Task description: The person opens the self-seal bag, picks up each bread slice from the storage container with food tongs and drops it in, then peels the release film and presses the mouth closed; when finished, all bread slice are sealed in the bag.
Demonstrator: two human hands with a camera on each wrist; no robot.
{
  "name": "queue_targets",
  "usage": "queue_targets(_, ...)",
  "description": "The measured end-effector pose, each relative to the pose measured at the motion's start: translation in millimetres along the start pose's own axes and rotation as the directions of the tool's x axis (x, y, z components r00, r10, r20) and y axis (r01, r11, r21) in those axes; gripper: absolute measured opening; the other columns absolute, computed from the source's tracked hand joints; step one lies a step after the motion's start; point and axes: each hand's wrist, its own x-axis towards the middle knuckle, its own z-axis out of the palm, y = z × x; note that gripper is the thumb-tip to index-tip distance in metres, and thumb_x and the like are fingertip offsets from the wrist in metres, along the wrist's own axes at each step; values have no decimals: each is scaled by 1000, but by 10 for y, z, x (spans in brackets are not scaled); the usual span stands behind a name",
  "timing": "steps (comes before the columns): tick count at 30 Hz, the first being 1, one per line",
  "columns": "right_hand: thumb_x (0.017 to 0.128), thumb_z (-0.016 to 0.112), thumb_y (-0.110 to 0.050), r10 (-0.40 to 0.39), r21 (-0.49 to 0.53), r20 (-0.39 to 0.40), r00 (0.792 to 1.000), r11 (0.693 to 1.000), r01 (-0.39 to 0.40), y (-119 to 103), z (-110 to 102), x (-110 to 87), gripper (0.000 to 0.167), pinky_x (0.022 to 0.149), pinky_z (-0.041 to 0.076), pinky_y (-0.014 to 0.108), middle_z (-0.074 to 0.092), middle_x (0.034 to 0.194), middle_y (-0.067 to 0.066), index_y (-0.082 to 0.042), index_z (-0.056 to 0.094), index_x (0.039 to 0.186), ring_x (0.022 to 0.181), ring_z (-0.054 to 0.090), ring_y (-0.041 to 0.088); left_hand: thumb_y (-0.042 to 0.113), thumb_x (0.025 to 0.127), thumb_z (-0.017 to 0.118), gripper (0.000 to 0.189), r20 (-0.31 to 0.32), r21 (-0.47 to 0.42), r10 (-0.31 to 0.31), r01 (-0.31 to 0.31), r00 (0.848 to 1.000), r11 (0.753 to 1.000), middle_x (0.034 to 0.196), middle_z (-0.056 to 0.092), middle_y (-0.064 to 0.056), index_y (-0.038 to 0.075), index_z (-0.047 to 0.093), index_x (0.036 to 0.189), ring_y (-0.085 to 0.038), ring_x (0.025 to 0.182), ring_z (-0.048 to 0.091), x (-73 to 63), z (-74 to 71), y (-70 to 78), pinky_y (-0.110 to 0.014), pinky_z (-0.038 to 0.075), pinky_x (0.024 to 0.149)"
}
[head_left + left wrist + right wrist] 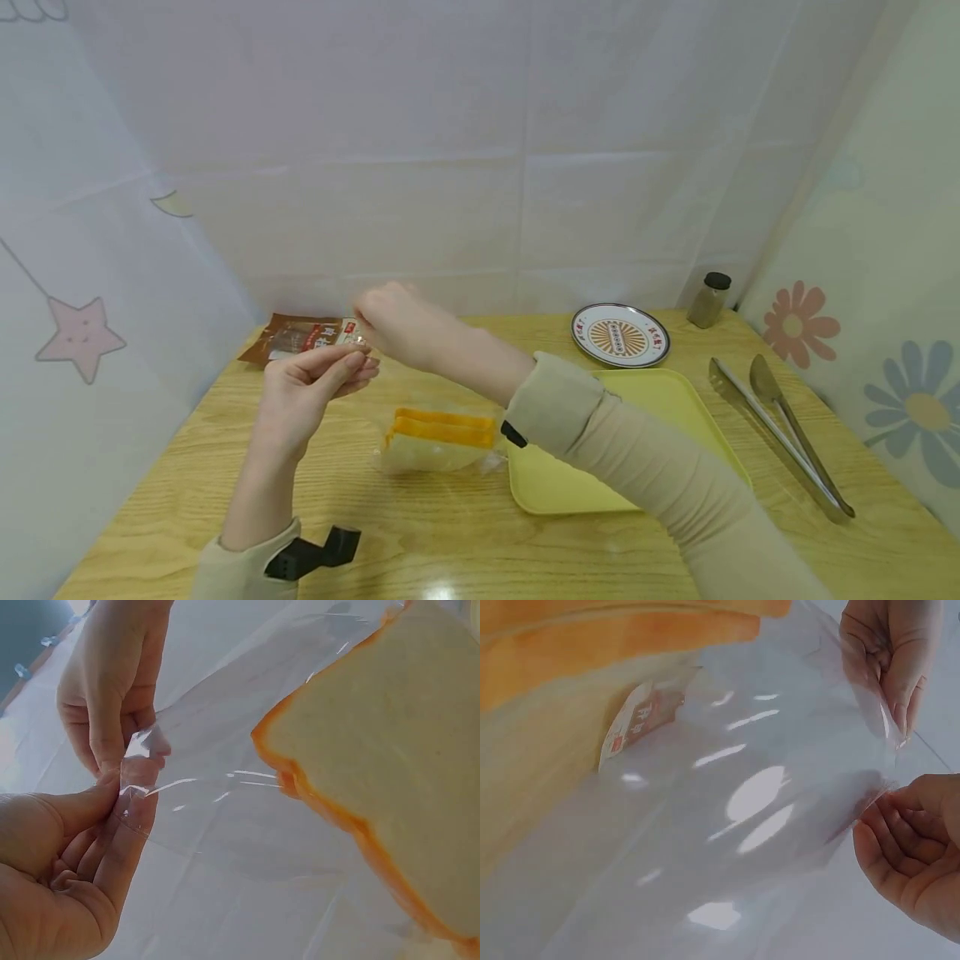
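Sliced bread point(442, 429) with orange crusts lies inside a clear plastic bag point(682, 802), which lies on the table left of the yellow tray. My left hand point(303, 387) pinches the bag's clear edge between thumb and fingers, as the left wrist view shows. Close beside it, my right hand point(401, 325) pinches the same edge, its fingertips partly hidden in the head view. The plastic stretches from both hands to the bread point(390, 757). Seen from the right wrist, the right hand point(919, 851) has its thumb and index finger together on the film.
Behind the left hand lies a brown printed packet point(288, 337). A yellow tray point(555, 492) sits under the right forearm, with a patterned plate point(618, 336) at its far edge. Metal tongs point(787, 442) lie at right, near a black-capped jar point(708, 302). Curtains point(600, 208) border the table.
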Motion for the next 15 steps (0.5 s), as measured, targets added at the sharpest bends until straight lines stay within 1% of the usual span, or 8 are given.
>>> queue_targets(2,95,46,-3,36,38,-45,998,999,-35,27,0,-8,23,54,24,16,38,64,-1,-6,51,73,59,34,11,1,90,60,19,-9,-17,7,-7,1000,1000,84,74,2,-11,67,102,-11,78,72,0,-3,-1,-26,58,70)
queue_targets(4,95,48,-3,82,126,-99,992,990,-69,64,5,-23,20,55,27,14,45,65,0,-3,57,76,60,38,11,0,90,59,19,-27,-30,15,-16,1000,999,84,75,1,-11,68,102,-12,78,72,1,-5,-2,-27,58,70)
queue_targets(6,94,50,-2,144,261,-145,979,960,-102,102,13,-50,16,56,36,10,57,70,6,1,62,84,62,48,13,1,90,59,18,-43,-36,15,-17,999,999,85,75,1,-8,69,102,-12,78,72,4,-6,-2,-26,58,71)
queue_targets(7,94,50,-2,181,349,-163,970,930,-115,122,22,-64,16,58,41,9,61,74,10,4,63,88,64,55,16,2,90,60,17,-50,-40,14,-16,999,999,85,75,1,-6,70,102,-12,78,72,6,-5,0,-26,58,71)
queue_targets(9,95,51,-2,263,525,-202,944,842,-122,166,51,-100,15,62,51,12,66,83,16,7,64,94,71,64,22,3,90,60,19,-67,-38,5,-8,998,999,86,74,1,-7,69,104,-12,79,72,10,-1,1,-26,58,71)
queue_targets(11,95,52,0,340,673,-233,911,732,-102,214,66,-134,15,65,56,18,67,87,22,10,63,96,75,68,27,5,90,61,22,-81,-45,-6,3,997,999,86,74,1,-9,67,105,-12,79,72,14,1,1,-26,57,72)
queue_targets(13,95,51,0,399,782,-248,883,620,-61,274,67,-175,16,67,59,24,65,87,26,12,61,96,76,69,31,5,90,61,23,-97,-59,-12,6,995,998,86,74,1,-11,66,106,-12,79,72,16,6,-4,-26,58,72)
queue_targets(15,95,52,-1,455,853,-241,857,520,-36,338,41,-226,16,69,60,29,65,87,26,12,61,98,74,69,27,4,90,60,22,-108,-73,-13,5,994,997,88,74,1,-9,67,105,-12,79,72,15,9,-8,-26,57,72)
